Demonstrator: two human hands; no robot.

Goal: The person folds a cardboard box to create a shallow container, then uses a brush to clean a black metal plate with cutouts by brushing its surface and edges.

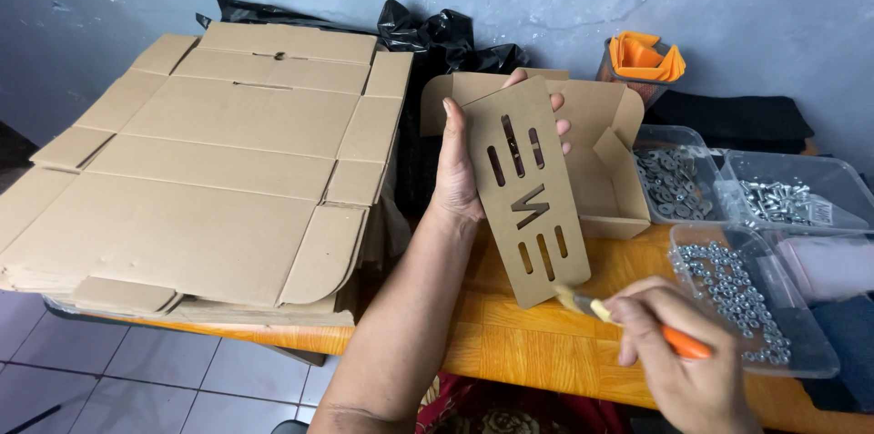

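Note:
My left hand holds up a flat cardboard insert with several cut-out slots, tilted over the wooden table. My right hand grips a small brush with an orange handle. The brush's bristle tip touches the lower edge of the insert. Behind the insert stands an open folded cardboard box.
A stack of flat unfolded cardboard boxes fills the left. Clear plastic trays hold washers, bolts and nuts on the right. An orange-filled cup and black bags stand by the wall.

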